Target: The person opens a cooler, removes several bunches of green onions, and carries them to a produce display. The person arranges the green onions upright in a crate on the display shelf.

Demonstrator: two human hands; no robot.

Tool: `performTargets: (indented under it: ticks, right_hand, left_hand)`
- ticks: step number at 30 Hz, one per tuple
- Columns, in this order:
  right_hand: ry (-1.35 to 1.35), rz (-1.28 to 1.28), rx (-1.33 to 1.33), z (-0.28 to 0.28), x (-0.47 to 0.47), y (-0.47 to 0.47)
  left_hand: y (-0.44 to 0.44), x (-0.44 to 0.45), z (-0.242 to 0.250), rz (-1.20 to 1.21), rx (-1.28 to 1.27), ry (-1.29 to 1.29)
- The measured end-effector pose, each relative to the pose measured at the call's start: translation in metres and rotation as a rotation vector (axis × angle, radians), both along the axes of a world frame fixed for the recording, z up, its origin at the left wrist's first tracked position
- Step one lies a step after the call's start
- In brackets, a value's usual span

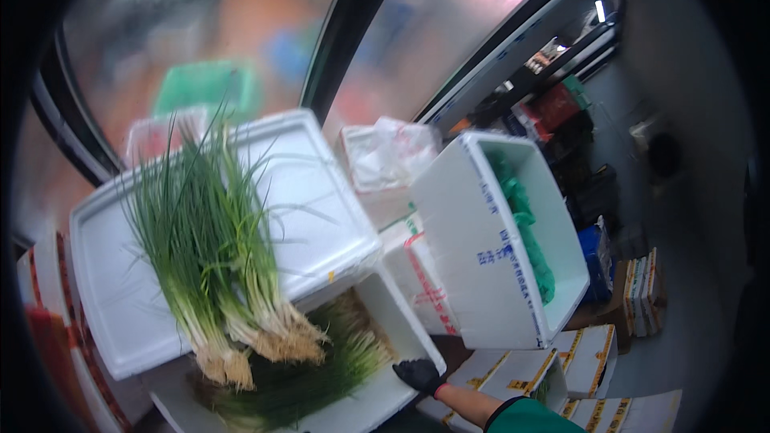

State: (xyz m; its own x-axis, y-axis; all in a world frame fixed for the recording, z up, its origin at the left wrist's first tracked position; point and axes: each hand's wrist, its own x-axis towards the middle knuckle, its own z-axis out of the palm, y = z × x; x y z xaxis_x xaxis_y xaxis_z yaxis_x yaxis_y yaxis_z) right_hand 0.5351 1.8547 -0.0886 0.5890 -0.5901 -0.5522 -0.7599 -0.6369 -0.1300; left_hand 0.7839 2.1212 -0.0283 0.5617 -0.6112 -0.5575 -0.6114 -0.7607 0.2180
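Note:
My right hand [418, 375], in a black glove, grips the rim near the corner of an open white foam box [391, 400]. Inside this box lie green scallions [337, 367], their pale stalk ends towards the right wall. A white foam lid [313, 192] rests across the far part of the box and covers some of it. Bunches of scallions [198, 240] are spread on the lid, leaves pointing away and pale, rooty ends hanging over its near edge. My left hand is out of view.
At right, a tilted foam box [469, 240] bearing writing holds green plastic bagging [526, 234]. Taped white boxes [511, 373] sit below it. Behind stands a foam box with plastic bags [391, 150]. A dark-framed window [355, 30] rises beyond; stacked boxes [72, 288] line the left.

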Motion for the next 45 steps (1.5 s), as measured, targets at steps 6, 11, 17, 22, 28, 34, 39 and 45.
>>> performTargets:
  ticks: [6,11,17,22,28,34,39,45]
  right_hand:
    - [-0.576,-0.203,-0.062,0.002,0.007,-0.002]
    - [-0.479,-0.225,0.062,0.008,0.008,-0.005]
    - [-0.455,-0.148,0.089,0.005,0.004,-0.008]
    - [-0.596,-0.111,0.117,0.004,0.004,-0.006]
    - [-0.538,-0.073,0.155,0.013,0.005,-0.006]
    - [-0.538,-0.138,0.111,0.013,0.004,0.000]
    - [-0.538,-0.161,0.031,0.012,0.006,0.007]
    - [-0.507,-0.218,-0.092,0.002,0.004,0.011]
  left_hand:
    - [0.028,-0.029,-0.003,-0.023,-0.332,-0.263]
    - [0.019,-0.029,-0.007,0.183,-0.377,-0.215]
    - [0.021,-0.031,-0.002,0.179,-0.325,-0.184]
    - [0.036,-0.037,-0.018,0.234,-0.353,-0.261]
    - [0.037,-0.040,-0.019,0.194,-0.347,-0.358]
    - [0.035,-0.038,-0.011,0.306,-0.344,-0.248]
    - [0.043,-0.023,-0.013,0.515,-0.491,0.089]
    - [0.043,0.123,-0.075,0.076,-0.535,-0.217]
